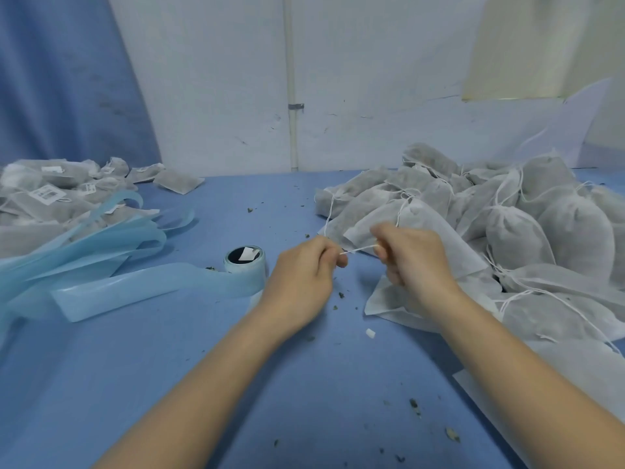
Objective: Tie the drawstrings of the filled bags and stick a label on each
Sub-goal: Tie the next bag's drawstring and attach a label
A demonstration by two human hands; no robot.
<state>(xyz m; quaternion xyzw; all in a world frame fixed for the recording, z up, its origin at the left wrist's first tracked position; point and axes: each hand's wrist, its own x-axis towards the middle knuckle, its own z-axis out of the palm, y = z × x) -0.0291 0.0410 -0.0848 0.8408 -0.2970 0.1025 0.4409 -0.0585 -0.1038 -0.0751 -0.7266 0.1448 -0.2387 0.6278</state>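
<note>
Left hand (301, 275) and right hand (414, 260) each pinch an end of a white drawstring (358, 248) in a closed grip, cord taut between them – its bag (422, 228) lies on the blue desk (304, 384) at the edge of the untied pile (527, 214), label roll (244, 262) just left, labelled bags (57, 191) far left.

The worktop (209, 360) has a blue surface. On it lie a heap of labelled bags (50, 194) at far left, loose blue backing strips (111, 265), a label roll (245, 262) standing on end, a heap of unlabelled bags (527, 231) at right, and scattered crumbs (414, 404).
</note>
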